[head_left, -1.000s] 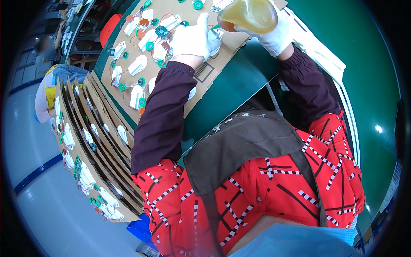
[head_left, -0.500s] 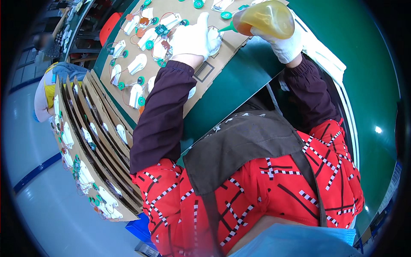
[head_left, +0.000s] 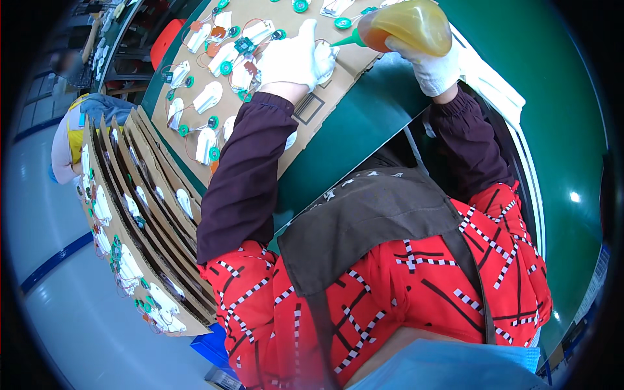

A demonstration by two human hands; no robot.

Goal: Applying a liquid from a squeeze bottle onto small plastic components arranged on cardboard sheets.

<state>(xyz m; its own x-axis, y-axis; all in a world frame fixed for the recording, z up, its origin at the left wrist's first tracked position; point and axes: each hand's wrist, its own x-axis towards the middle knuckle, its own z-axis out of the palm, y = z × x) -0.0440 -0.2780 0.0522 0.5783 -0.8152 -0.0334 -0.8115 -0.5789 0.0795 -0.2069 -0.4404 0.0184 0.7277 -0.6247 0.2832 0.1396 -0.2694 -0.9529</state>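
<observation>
Squeeze bottle [head_left: 411,26] of amber liquid sits up top, tipped sideways, its green nozzle aimed left toward the left hand [head_left: 296,60]. Right hand [head_left: 430,64], white-gloved, has its fingers curled around the bottle from below; the bottle hides its fingertips. Left hand's gloved fingers are pressed flat on a small white part on the cardboard sheet [head_left: 312,110], so that part is mostly covered. The sheet's top edge is cut off by the frame. More loaded cardboard sheets [head_left: 140,214] stand stacked at left, tight against the green table [head_left: 552,91].
</observation>
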